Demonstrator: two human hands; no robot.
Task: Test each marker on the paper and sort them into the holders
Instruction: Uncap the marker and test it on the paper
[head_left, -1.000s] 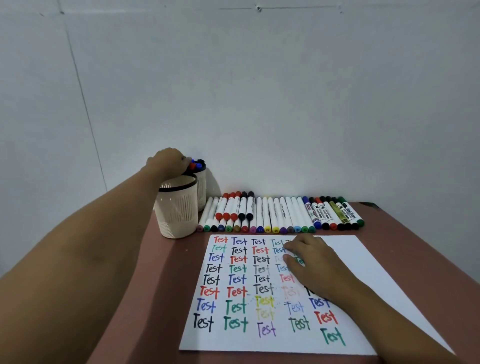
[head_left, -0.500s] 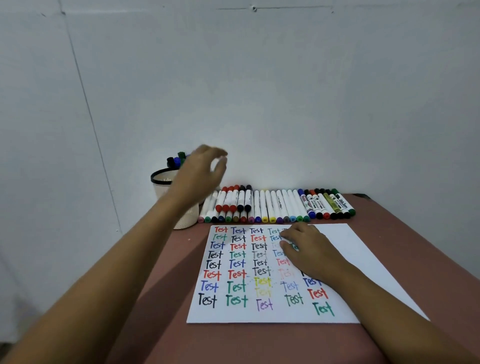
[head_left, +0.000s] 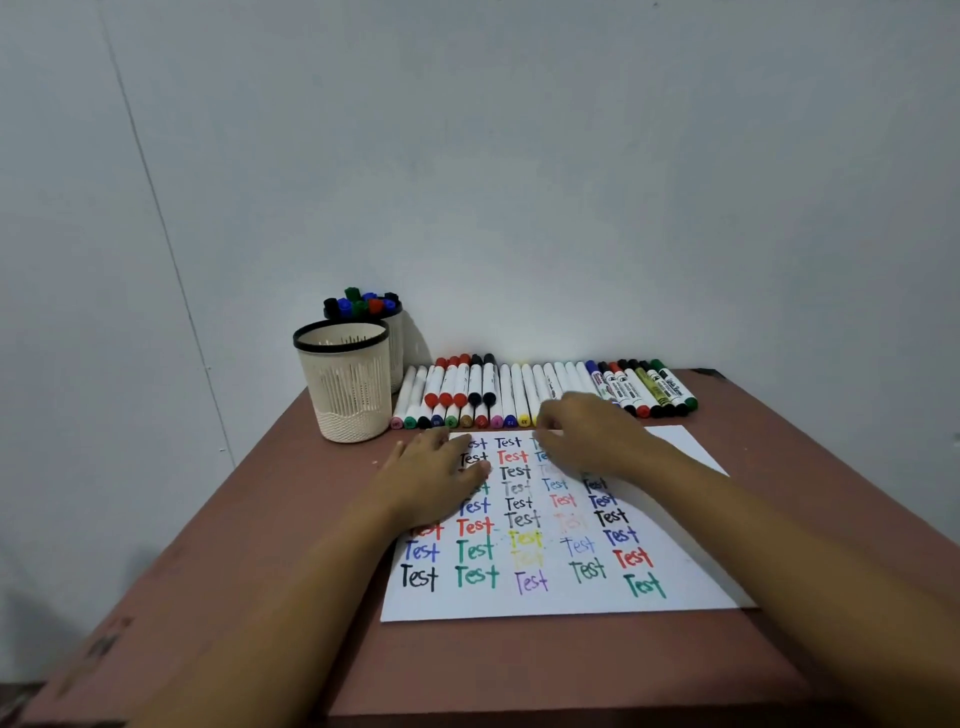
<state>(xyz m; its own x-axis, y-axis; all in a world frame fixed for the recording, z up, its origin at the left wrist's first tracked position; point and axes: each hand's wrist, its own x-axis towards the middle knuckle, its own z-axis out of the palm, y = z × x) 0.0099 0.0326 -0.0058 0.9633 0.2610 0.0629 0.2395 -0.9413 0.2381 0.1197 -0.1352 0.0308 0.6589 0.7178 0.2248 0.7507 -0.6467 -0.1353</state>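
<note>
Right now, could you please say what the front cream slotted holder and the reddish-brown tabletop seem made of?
Front cream slotted holder: probably moulded plastic, matte, given its thin even slats. Reddish-brown tabletop: likely painted or laminated board, dull, with scuff marks at the left.

Two holders (head_left: 345, 395) (head_left: 396, 343), one paper (head_left: 698, 590), two hands (head_left: 431, 483) (head_left: 592, 436)

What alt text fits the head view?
A person's left hand lies flat on a paper covered in coloured "Test" words, right hand near a row of markers; front holder and marker-filled rear holder stand left.
</note>
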